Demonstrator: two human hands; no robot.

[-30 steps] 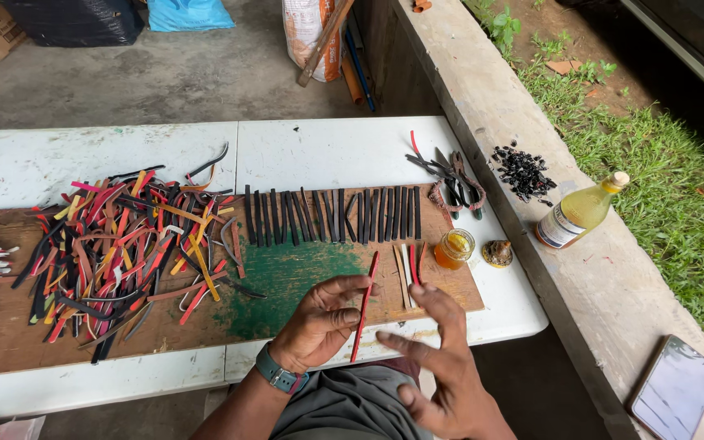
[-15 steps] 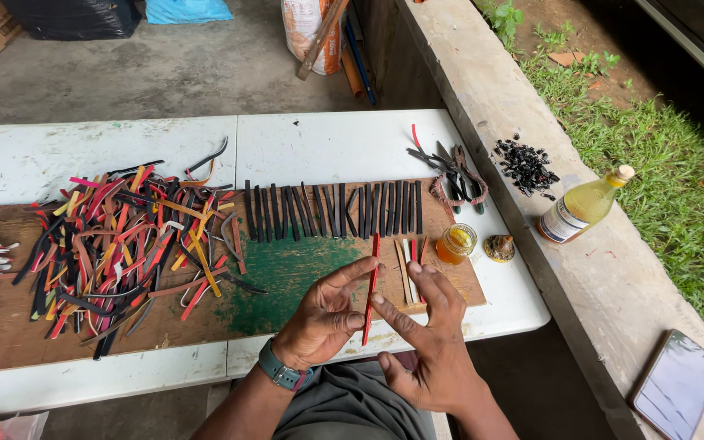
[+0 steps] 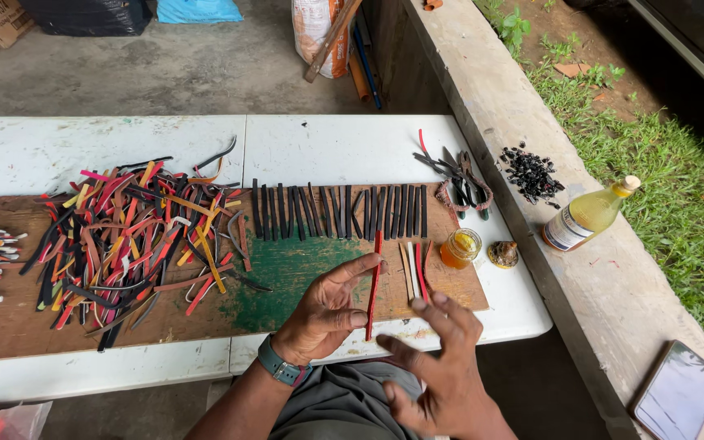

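Observation:
My left hand holds a long red strip between thumb and fingers, upright over the brown board. My right hand hovers just below and to the right of it, fingers spread, holding nothing. Beyond the strip lies a neat row of black strips. A few pale and red strips lie on the board beside the red one. A tangled heap of red, black, yellow and brown strips covers the board's left half.
A small open jar of orange liquid and its lid stand at the board's right end. Pliers and cutters lie on the white table. On the concrete ledge are black bits, a yellow bottle and a phone.
My left hand has brought the red strip upright and slightly right. My right hand has let go of it and dropped down toward me, fingers spreading.

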